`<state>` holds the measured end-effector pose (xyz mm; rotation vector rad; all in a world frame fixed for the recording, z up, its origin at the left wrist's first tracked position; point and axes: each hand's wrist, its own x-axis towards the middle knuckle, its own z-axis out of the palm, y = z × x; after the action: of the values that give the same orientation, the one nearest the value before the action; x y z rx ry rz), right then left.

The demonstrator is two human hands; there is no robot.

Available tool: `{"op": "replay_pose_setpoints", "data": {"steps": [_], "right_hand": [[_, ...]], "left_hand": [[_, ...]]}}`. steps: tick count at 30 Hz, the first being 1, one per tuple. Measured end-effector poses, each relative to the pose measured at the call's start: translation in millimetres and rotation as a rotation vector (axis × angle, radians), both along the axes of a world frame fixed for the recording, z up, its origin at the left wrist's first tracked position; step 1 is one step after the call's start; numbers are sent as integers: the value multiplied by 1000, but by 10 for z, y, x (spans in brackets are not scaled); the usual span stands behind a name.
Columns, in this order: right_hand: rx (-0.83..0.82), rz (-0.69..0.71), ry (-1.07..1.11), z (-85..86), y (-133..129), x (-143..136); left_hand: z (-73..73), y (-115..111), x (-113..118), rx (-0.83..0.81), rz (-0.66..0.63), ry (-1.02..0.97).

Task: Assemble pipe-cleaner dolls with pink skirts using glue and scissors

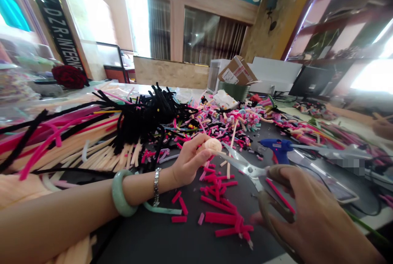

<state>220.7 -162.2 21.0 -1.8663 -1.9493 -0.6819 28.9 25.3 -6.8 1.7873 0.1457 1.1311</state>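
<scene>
My left hand [190,158] pinches a small cream rolled piece [213,145] between thumb and fingers, above the dark table. My right hand [302,206] holds scissors [250,170] by their handles. The handles are spread and the parted blades point left, with their tips beside the cream piece. Below the scissors lie several cut pink-red pieces [221,217]. A pale green strip [166,210] rests under my left wrist.
Long cream strips [101,145] and a black bundle [144,116] cover the left. Colourful small pieces [242,118] are heaped behind my hands. A blue glue gun [278,147] stands at the right, near a phone-like device [334,186]. Another person's hand [383,127] shows at the far right.
</scene>
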Motion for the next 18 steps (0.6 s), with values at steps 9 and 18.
{"op": "replay_pose_setpoints", "data": {"steps": [9,18], "right_hand": [[25,7,-93,-33,15,-12],[32,-90,-43,-27,-34,-118]], "left_hand": [[12,-8,-8,16,18,36],[53,-35,-14,14,37,84]]}}
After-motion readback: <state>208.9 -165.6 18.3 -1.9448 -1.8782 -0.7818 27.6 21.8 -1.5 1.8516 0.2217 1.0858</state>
